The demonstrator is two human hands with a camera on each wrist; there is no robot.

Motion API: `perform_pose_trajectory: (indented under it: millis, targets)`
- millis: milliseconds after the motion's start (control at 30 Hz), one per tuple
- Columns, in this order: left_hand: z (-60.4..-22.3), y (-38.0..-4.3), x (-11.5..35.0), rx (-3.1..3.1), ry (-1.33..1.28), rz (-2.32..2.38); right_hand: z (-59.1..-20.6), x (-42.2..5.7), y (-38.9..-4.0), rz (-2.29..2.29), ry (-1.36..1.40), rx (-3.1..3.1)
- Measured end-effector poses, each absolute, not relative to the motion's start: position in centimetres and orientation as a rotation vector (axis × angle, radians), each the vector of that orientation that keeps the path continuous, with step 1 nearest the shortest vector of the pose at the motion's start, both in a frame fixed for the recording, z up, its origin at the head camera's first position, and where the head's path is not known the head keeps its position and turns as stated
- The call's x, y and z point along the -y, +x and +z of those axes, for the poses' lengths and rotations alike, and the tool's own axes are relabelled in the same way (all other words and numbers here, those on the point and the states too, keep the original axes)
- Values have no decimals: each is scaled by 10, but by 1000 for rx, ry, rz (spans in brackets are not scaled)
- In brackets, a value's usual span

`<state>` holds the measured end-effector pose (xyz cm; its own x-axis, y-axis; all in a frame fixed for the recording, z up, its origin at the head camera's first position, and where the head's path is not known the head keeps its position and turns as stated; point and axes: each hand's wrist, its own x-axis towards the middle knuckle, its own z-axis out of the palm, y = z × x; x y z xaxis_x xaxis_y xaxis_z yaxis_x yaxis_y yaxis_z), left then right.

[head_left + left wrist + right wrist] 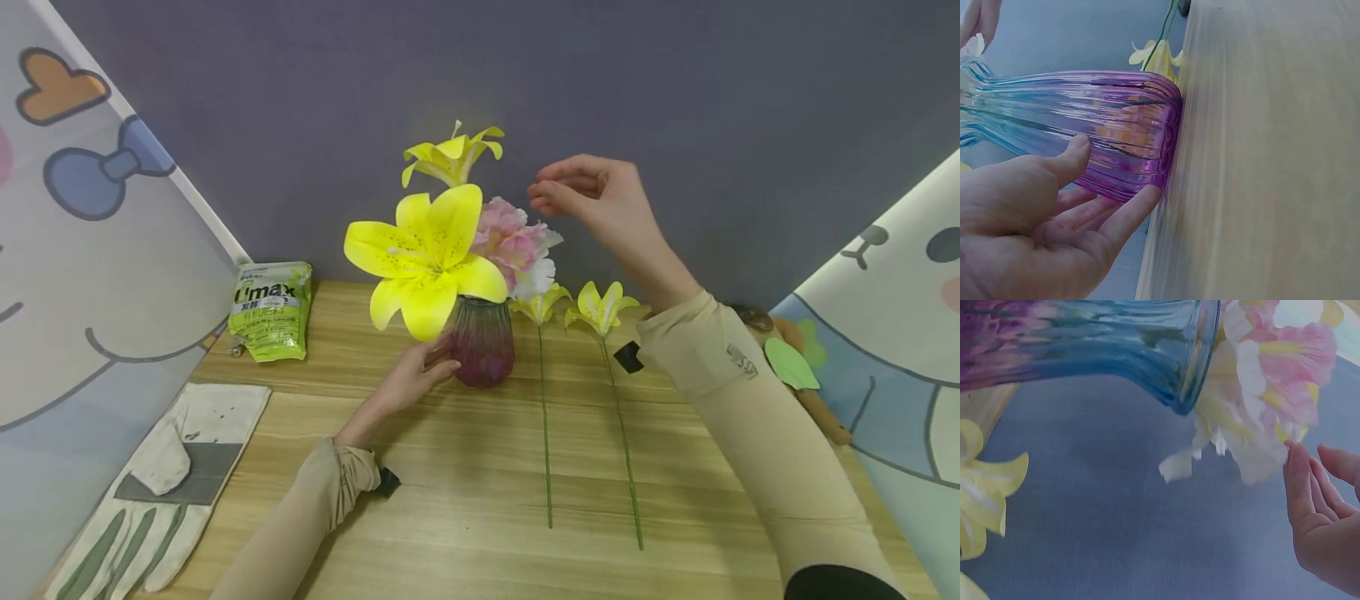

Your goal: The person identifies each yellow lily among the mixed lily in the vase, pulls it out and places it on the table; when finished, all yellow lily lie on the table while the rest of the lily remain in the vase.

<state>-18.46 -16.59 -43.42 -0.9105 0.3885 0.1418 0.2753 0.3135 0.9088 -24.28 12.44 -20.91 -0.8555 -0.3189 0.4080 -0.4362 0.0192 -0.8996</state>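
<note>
A ribbed glass vase (483,354), purple at the base and bluish toward the neck, stands upright on the table. Around its lower left side my left hand (408,379) holds it with thumb and fingers, as the left wrist view shows. The vase carries a large yellow lily (427,260), a taller yellow lily (453,158) behind, and a pink-and-white flower (506,237). To the right of the blooms, my right hand (600,196) hovers with loosely bent fingers and nothing in them. In the right wrist view its fingertips are close to the white petals (1254,456); contact is unclear.
Two yellow lilies (600,310) with long green stems lie right of the vase. A green-and-white bag (270,312) stands at the back left, and work gloves (172,475) lie at the left. Brown objects with a green leaf (791,364) sit at the right edge. A grey wall rises behind.
</note>
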Motion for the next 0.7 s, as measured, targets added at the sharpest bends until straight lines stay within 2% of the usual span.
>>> perform_pose_trajectory:
  millis: [333,700]
  targets:
    - [-435,-184,166,-2466,630,1680,-204,-92,-265,2075,814,2264]
    - [-437,-185,166,-2466,666,1689,-202,-63,-270,1683,740,2626]
